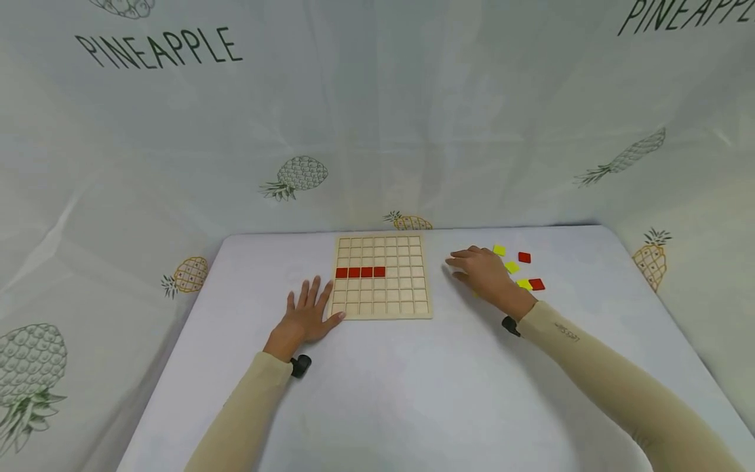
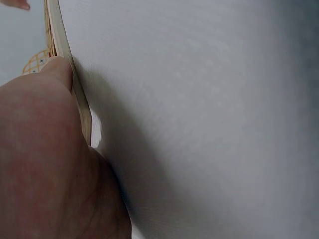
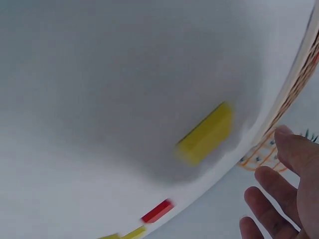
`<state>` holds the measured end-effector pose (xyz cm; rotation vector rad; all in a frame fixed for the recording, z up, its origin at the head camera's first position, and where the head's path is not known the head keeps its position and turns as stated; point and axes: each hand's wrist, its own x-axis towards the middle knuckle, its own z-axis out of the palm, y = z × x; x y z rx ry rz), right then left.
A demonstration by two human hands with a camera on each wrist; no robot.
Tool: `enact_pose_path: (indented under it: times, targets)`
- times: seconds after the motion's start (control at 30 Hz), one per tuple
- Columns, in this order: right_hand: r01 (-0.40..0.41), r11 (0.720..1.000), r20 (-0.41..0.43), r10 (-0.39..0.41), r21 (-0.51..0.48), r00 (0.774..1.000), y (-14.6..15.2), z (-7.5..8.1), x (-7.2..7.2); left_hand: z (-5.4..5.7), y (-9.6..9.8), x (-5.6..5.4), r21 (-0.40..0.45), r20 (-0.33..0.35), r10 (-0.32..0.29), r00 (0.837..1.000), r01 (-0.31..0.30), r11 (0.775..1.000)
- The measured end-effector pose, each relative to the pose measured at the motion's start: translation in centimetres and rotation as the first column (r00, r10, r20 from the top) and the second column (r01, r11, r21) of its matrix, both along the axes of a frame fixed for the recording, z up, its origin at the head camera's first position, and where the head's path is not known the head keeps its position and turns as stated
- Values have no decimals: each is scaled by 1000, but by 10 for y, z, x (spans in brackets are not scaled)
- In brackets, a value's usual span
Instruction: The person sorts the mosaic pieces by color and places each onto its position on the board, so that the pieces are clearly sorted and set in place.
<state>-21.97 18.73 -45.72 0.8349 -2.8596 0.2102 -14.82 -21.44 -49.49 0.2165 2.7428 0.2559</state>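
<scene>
A square wooden grid board (image 1: 405, 295) lies at the back middle of the table, with several red tiles (image 1: 354, 273) side by side in one row from its left edge. My left hand (image 1: 303, 320) lies flat with fingers spread at the board's near left corner, thumb on the rim. To the right of the board, my right hand (image 1: 486, 274) hovers over the table, fingers loosely extended and nothing between them. Below it in the right wrist view is a loose yellow tile (image 3: 207, 134), mostly hidden by the hand in the head view.
Beyond the right hand lie more yellow tiles (image 1: 499, 250) and two red tiles, one red tile (image 1: 524, 257) farther back and another red tile (image 1: 537, 284) against a yellow one. A pineapple-print curtain (image 1: 366, 131) hangs behind the white table (image 1: 377, 393).
</scene>
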Motion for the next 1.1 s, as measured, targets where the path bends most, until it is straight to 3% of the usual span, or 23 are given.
enact_pose_path:
  times: [0.43, 0.93, 1.1]
  targets:
    - [20, 999, -4, -20, 29, 1000, 60, -8, -12, -6, -2, -2, -9, -10, -2, 1000, 2, 1000]
    - [-5, 998, 32, 3, 64, 999, 73, -12, -16, -8, -1, -2, -16, -11, 0, 1000, 0, 1000]
    - [-27, 996, -22, 29, 85, 999, 74, -14, -18, -9, -2, -4, -23, -12, -2, 1000, 2, 1000]
